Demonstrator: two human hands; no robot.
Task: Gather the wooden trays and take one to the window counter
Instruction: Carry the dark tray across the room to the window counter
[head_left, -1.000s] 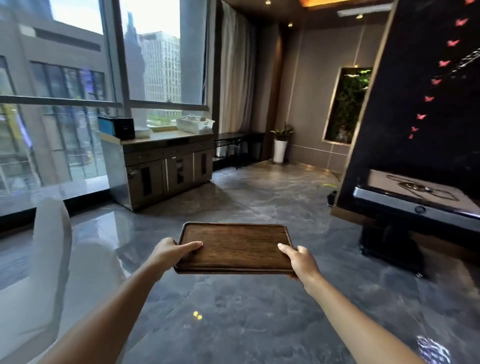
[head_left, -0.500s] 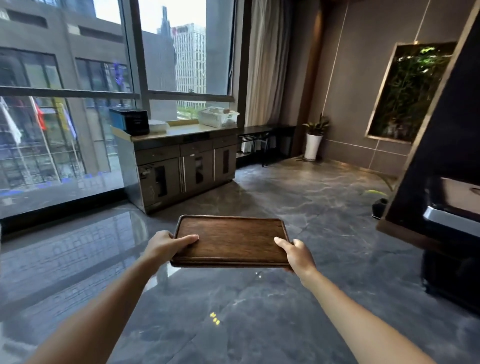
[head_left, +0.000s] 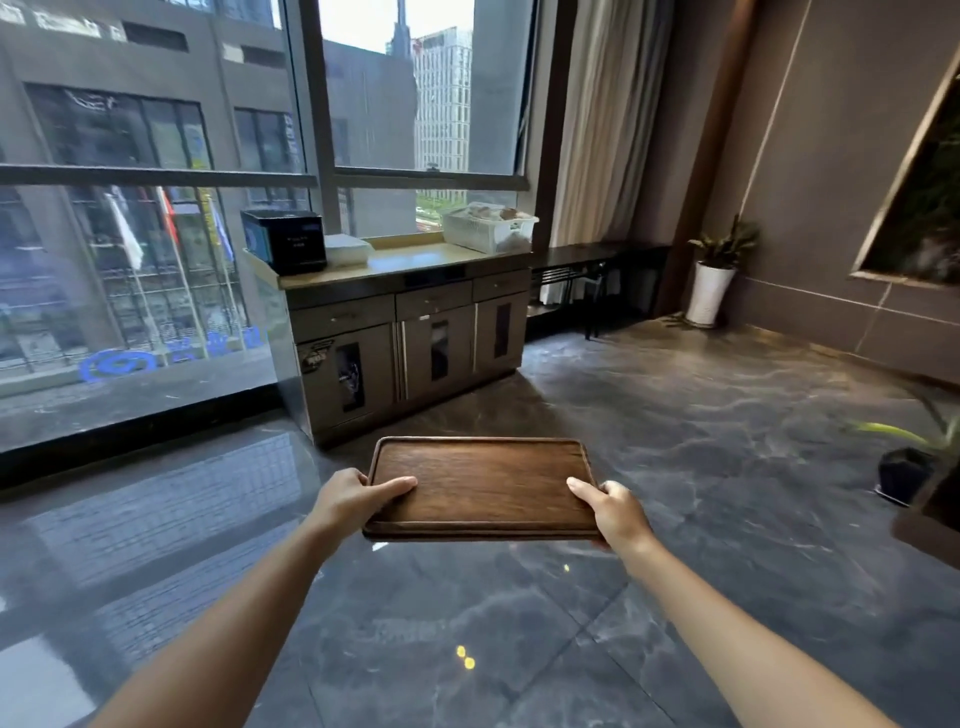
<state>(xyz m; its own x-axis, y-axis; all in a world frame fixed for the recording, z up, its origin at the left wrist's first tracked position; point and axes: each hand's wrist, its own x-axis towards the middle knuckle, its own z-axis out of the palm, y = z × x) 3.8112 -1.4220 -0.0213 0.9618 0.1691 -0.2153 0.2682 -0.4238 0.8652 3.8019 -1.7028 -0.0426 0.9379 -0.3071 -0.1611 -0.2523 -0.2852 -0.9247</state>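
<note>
I hold a dark wooden tray (head_left: 480, 486) level in front of me, above the floor. My left hand (head_left: 353, 493) grips its left edge with the thumb lying on top. My right hand (head_left: 610, 512) grips its right edge the same way. The tray's surface is bare. Straight ahead, beyond the tray, the window counter (head_left: 410, 260) stands against the glass, a cabinet with a light top, drawers and doors.
On the counter sit a black box (head_left: 285, 241), a flat white stack (head_left: 347, 249) and a white basket (head_left: 488, 226). A low dark bench (head_left: 597, 257) runs right of it. A potted plant in a white pot (head_left: 711, 288) stands by the wall. Another dark pot (head_left: 904, 473) is at right.
The counter has come nearer and moved towards the centre of view. The black table at right has left the frame. Both hands keep the same grip on the tray.
</note>
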